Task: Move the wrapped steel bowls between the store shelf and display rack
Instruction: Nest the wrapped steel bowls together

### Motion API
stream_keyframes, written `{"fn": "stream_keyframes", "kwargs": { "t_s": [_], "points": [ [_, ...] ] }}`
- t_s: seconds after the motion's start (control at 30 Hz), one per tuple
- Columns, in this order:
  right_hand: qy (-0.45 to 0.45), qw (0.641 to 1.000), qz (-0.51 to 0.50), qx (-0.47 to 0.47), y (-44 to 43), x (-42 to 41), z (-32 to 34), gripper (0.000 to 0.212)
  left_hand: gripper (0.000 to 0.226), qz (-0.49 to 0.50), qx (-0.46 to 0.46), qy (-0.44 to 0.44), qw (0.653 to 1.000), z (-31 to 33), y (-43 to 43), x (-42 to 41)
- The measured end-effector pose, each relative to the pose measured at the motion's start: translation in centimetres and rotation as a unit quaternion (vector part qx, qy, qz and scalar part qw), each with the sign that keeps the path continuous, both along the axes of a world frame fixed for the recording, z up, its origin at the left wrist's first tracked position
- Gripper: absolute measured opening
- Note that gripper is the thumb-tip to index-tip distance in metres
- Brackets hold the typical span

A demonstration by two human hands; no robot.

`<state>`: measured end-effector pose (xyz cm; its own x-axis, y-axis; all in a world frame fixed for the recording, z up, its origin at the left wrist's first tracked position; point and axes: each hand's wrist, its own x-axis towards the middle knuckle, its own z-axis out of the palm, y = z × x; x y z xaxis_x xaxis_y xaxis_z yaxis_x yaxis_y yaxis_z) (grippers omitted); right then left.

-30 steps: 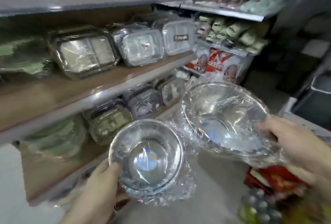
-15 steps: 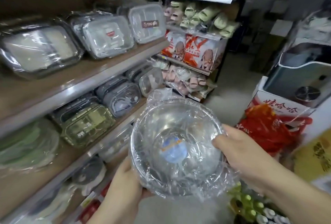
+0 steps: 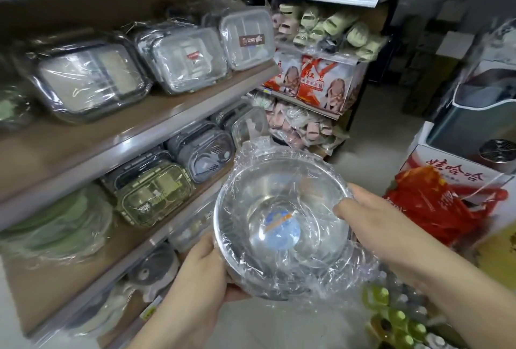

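Note:
Two wrapped steel bowls, shiny and covered in crinkled clear film, sit nested one in the other, with a blue round sticker at the bottom. My left hand grips the stack from below at its lower left rim. My right hand holds the right rim, thumb over the edge. The bowls hang in the aisle, just off the front edge of the store shelf on the left.
The shelf tiers carry wrapped lunch boxes and green plates. Slippers and red packets fill a far rack. At right stand a white carton with a red bag, and green-capped bottles below.
One second ago each hand held a separate bowl; the small one now sits nested inside the large one, held by both hands. My view has swung right along the aisle.

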<state>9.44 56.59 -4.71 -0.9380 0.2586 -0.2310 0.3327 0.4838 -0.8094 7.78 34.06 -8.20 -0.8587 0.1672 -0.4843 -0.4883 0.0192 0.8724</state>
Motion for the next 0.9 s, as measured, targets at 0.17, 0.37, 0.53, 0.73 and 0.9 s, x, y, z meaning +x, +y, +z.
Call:
{"fn": "stream_keyframes", "kwargs": {
  "t_s": [0.17, 0.37, 0.53, 0.73, 0.9],
  "points": [
    [-0.009, 0.999, 0.046, -0.011, 0.1, 0.2, 0.9, 0.039, 0.025, 0.013, 0.003, -0.001, 1.000, 0.5, -0.3, 0.2],
    [-0.042, 0.993, -0.030, -0.104, 0.1, 0.6, -0.8, 0.049, 0.032, 0.012, 0.055, -0.059, 0.997, 0.5, -1.6, -0.5],
    [-0.025, 0.991, -0.047, -0.125, -0.1, 0.3, -1.0, 0.034, 0.061, 0.026, 0.064, -0.070, 0.995, 1.3, -1.7, -0.6],
    [0.000, 0.993, 0.011, -0.121, -0.2, 0.8, -0.9, 0.032, 0.040, 0.017, -0.055, 0.009, 0.998, 2.4, -1.0, -0.5],
    [0.049, 0.989, 0.026, -0.139, -1.4, -0.5, -1.3, 0.037, 0.080, -0.018, -0.150, 0.075, 0.986, 2.2, -3.3, 0.4]
  ]
}}
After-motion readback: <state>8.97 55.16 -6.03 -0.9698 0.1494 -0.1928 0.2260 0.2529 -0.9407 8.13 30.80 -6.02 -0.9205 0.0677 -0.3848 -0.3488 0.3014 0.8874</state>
